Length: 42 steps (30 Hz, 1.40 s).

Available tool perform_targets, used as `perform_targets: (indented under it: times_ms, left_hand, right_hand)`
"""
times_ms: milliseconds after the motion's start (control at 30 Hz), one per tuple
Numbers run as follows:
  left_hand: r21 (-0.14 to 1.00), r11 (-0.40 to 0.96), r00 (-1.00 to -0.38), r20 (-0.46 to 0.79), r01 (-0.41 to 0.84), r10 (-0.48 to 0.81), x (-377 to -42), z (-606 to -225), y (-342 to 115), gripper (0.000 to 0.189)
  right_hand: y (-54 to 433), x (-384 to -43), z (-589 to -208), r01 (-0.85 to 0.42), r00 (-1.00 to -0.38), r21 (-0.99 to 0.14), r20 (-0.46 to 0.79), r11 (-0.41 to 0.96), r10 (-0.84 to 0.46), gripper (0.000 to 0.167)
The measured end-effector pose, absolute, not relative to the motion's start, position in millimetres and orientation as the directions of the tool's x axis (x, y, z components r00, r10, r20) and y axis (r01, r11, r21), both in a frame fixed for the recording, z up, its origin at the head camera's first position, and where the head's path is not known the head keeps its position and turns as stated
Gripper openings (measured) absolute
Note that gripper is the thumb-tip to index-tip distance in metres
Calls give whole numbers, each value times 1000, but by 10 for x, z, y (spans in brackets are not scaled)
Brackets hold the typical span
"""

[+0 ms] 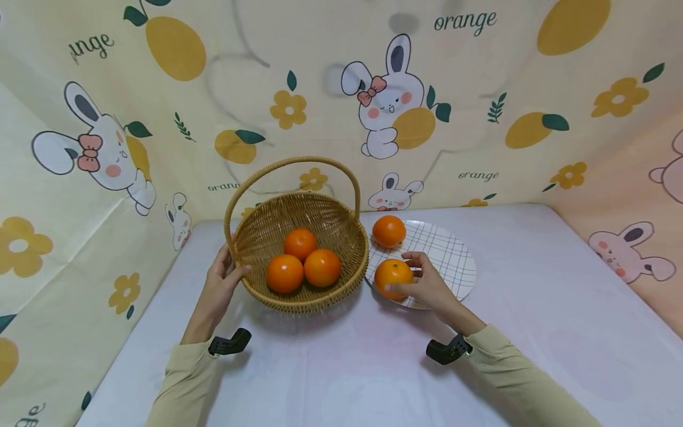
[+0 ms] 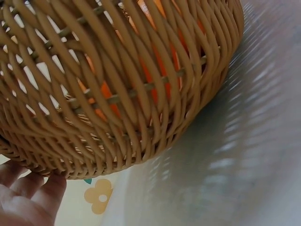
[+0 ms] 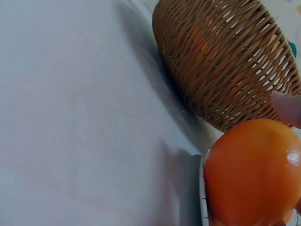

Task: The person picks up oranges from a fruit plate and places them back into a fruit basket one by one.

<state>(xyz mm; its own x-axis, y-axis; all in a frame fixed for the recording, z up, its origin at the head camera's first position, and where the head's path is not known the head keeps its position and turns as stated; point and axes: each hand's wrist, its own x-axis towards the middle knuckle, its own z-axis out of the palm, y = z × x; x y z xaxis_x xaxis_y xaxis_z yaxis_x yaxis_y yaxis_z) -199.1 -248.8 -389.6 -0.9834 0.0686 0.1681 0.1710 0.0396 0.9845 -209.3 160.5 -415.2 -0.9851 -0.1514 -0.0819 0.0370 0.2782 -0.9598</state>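
Observation:
My left hand [image 1: 219,290] grips the left side of a wicker basket [image 1: 320,210], its thumb over the rim by the handle's foot. In the left wrist view, fingers [image 2: 49,190] lie against the woven wall [image 2: 94,136]. Three oranges [image 1: 285,274] sit together inside the basket. My right hand [image 1: 434,292] holds another orange [image 1: 393,274] between thumb and fingers, at the near left edge of a white checked plate [image 1: 448,255]. Whether that orange still touches the plate I cannot tell. One more orange [image 1: 389,231] rests on the plate's far left part.
The basket's tall arched handle [image 1: 293,160] rises above its bowl. Plate and basket stand close together on a table with a white cloth [image 1: 341,367]. Behind hangs a printed cloth [image 1: 320,53] with rabbits and fruit, which also covers the sides.

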Motion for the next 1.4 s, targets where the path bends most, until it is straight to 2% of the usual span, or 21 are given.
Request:
perform_targets:
  times_ms: [233,600,1033,1233,1400]
  left_hand:
    - [983,40,-982,178,181,67,-2002,-3898,-2495,72]
    - [981,41,-980,184,187,69,-2009,-3909,-2490,73]
    - [982,42,-981,180,183,75,-2024,-3914,-2502,72]
    - [983,43,-982,174,177,69,-2027,-3905,-2501,72]
    - [984,44,-983,172,176,68,-2034,-3910,-2508,72]
  right_hand:
    - [1601,-2088,-4201,40,-987,-957,-82,289,-135,85]
    - [1617,-2076,-4117,-15,-991,-954,-25,300,-130,74]
    - [1671,-2077,-3500,-136,-984,-953,98,271,-149,74]
    - [1565,-2073,-3213,-184,-970,-949,134,256,-204,72]
    - [1370,-2115,-3078,-213,-944,-951,141,225,-297,68]
